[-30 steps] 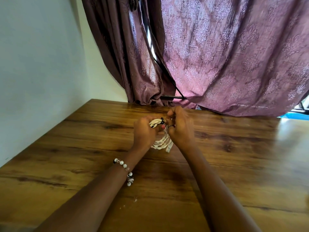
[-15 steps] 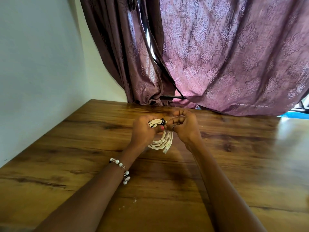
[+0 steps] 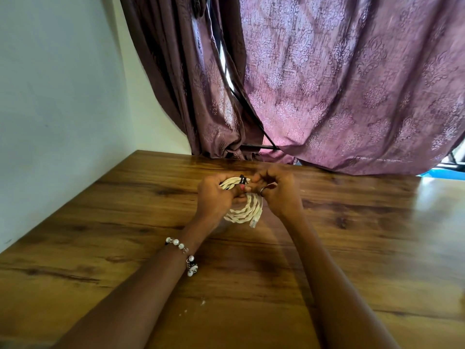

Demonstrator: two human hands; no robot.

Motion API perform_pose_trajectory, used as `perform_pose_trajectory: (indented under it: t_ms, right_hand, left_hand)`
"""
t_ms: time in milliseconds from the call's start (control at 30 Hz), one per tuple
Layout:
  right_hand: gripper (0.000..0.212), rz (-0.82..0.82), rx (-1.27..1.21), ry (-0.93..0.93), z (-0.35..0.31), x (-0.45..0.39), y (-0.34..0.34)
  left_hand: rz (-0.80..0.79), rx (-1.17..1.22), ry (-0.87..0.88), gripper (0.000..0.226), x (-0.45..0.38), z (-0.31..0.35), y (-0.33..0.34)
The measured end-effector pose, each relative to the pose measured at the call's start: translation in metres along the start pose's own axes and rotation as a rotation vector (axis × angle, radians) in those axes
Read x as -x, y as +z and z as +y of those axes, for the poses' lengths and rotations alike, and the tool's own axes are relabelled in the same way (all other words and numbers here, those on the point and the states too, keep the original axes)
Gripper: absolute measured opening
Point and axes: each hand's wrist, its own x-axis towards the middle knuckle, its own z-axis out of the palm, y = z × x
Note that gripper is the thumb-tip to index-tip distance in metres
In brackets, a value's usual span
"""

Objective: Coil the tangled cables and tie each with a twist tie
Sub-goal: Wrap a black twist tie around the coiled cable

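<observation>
Now my left hand (image 3: 214,197) grips the left side of the coil (image 3: 245,209), held up just above the surface (image 3: 125,222). The black tie (image 3: 242,179) sits on the coil's top arc, just right of that grip and nearer it than my right hand (image 3: 279,192), whose fingers curl by the tie; whether they pinch its end I cannot tell. The coil hangs downward from the tie. No writing is readable.
</observation>
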Motion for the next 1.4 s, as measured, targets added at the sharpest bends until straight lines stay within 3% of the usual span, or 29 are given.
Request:
perform_pose_trajectory:
  t_ms: [233,433,667,867,1067,1267,1400]
  right_hand:
    - [0.013,0.007,0.172,-0.2,0.004,0.0,0.011]
    - [0.014,-0.037,-0.113,-0.013,-0.005,0.003,0.011]
    - [0.013,0.065,-0.406,0.188,-0.009,0.003,0.008]
    - [0.014,0.014,-0.263,0.234,-0.008,0.002,-0.001]
    - [0.01,-0.038,-0.025,0.252,-0.013,0.003,-0.004]
    - [0.009,-0.032,0.021,0.289,-0.013,0.003,-0.004]
    - [0.023,0.003,-0.023,0.325,-0.013,0.003,-0.001]
  left_hand:
    - [0.059,0.034,0.003,0.026,-0.006,-0.008,-0.004]
    - [0.051,0.051,-0.023,0.026,-0.007,-0.008,-0.004]
    - [0.003,0.109,-0.047,0.026,-0.006,-0.008,0.001]
    - [-0.028,0.088,0.013,0.034,-0.006,-0.006,-0.002]
    - [-0.017,-0.219,0.218,0.036,-0.008,-0.011,-0.003]
    - [-0.033,-0.319,0.287,0.037,-0.007,-0.009,-0.001]
    - [-0.023,-0.34,0.307,0.036,-0.006,-0.01,0.0]
